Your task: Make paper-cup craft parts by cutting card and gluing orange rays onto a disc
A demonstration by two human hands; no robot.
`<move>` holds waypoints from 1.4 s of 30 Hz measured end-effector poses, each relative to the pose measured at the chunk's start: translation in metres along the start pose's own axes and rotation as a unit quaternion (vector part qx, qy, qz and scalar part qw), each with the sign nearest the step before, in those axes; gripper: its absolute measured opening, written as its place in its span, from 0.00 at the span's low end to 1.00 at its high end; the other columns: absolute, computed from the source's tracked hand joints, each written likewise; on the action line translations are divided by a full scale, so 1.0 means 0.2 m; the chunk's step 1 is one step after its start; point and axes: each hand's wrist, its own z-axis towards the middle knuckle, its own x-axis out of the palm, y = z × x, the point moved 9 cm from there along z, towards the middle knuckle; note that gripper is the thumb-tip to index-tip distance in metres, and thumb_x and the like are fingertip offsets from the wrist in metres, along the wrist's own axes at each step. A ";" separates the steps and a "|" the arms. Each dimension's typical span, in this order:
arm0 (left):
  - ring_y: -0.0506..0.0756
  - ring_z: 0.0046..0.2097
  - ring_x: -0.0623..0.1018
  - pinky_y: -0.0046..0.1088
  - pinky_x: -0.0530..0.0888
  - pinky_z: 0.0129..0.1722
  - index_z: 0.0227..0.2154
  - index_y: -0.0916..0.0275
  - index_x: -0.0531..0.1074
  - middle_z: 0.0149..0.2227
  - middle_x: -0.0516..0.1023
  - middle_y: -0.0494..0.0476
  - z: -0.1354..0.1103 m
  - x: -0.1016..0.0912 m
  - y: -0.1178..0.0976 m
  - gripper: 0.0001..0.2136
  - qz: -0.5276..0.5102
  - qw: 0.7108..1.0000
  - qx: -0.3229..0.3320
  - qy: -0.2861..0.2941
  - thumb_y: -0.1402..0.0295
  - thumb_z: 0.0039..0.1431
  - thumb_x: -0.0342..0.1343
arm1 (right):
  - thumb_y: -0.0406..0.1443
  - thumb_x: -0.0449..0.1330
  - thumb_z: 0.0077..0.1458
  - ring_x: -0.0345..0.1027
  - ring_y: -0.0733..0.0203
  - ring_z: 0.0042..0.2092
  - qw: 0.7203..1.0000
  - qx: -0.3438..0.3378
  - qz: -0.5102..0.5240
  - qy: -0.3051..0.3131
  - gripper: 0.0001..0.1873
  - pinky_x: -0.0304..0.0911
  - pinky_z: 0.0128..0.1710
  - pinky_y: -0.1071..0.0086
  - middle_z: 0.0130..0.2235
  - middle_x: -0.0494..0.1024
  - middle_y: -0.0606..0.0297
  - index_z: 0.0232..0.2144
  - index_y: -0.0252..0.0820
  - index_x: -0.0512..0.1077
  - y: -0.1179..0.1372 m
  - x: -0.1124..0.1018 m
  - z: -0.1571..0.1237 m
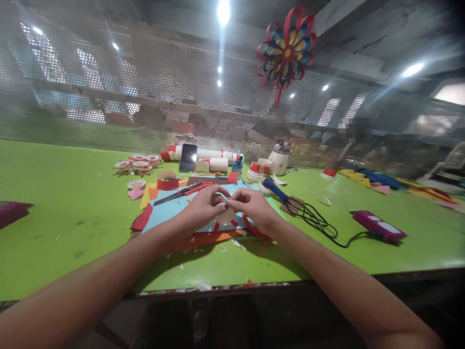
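Note:
My left hand and my right hand meet over the stacked coloured paper, fingertips pinched close together. Between them is a small round white paper piece with red strips at its lower edge. The left fingers grip its upper side. My right thumb and forefinger are closed at its top edge; whether they pinch the piece or something tiny is hidden. A curved red loop shows below the right palm, its kind unclear. Light blue paper lies beneath, with a black-bladed pair of scissors left of my hands.
White-and-red paper discs lie at the back left, near a phone leaning on paper rolls. A red tape roll, a jug and cut paper cups stand around. To the right are a blue-handled tool, its black cord and a purple box.

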 end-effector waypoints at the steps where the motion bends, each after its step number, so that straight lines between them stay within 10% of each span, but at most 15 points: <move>1: 0.53 0.27 0.73 0.26 0.64 0.25 0.36 0.63 0.65 0.23 0.73 0.50 0.00 0.01 0.00 0.12 -0.007 1.000 0.000 0.008 0.67 0.47 0.57 | 0.45 0.68 0.41 0.63 0.65 0.26 0.999 0.024 0.034 0.015 0.17 0.61 0.29 0.67 0.22 0.70 0.70 0.21 0.40 0.68 -0.02 0.01 0.00; 9: 0.52 0.25 0.73 0.25 0.62 0.22 0.36 0.63 0.64 0.23 0.73 0.50 0.00 0.05 0.01 0.13 -0.045 0.998 0.001 0.040 0.67 0.47 0.58 | 0.39 0.73 0.35 0.67 0.65 0.27 0.966 0.141 0.203 0.077 0.17 0.63 0.28 0.70 0.25 0.73 0.68 0.22 0.38 0.69 -0.14 0.06 -0.01; 18: 0.52 0.34 0.74 0.26 0.68 0.30 0.40 0.63 0.67 0.32 0.74 0.53 -0.02 0.01 -0.03 0.19 -0.095 0.995 -0.034 -0.011 0.75 0.41 0.60 | 0.40 0.74 0.33 0.64 0.69 0.25 0.964 0.107 0.243 0.025 0.19 0.62 0.28 0.71 0.22 0.71 0.71 0.22 0.39 0.69 -0.12 0.01 0.03; 28: 0.49 0.24 0.71 0.25 0.65 0.25 0.32 0.65 0.67 0.24 0.72 0.51 -0.02 -0.07 0.11 0.13 -0.172 0.973 -0.116 -0.097 0.71 0.42 0.61 | 0.45 0.69 0.40 0.65 0.64 0.27 0.993 0.034 0.106 -0.031 0.17 0.64 0.33 0.64 0.24 0.72 0.68 0.25 0.39 0.70 -0.07 -0.04 0.02; 42: 0.51 0.24 0.71 0.26 0.65 0.26 0.35 0.64 0.69 0.19 0.70 0.44 0.03 0.01 0.12 0.18 -0.055 0.997 -0.047 -0.011 0.70 0.38 0.64 | 0.40 0.68 0.43 0.62 0.61 0.29 0.997 -0.042 -0.057 -0.040 0.10 0.58 0.33 0.65 0.25 0.72 0.67 0.21 0.41 0.73 0.04 -0.02 -0.01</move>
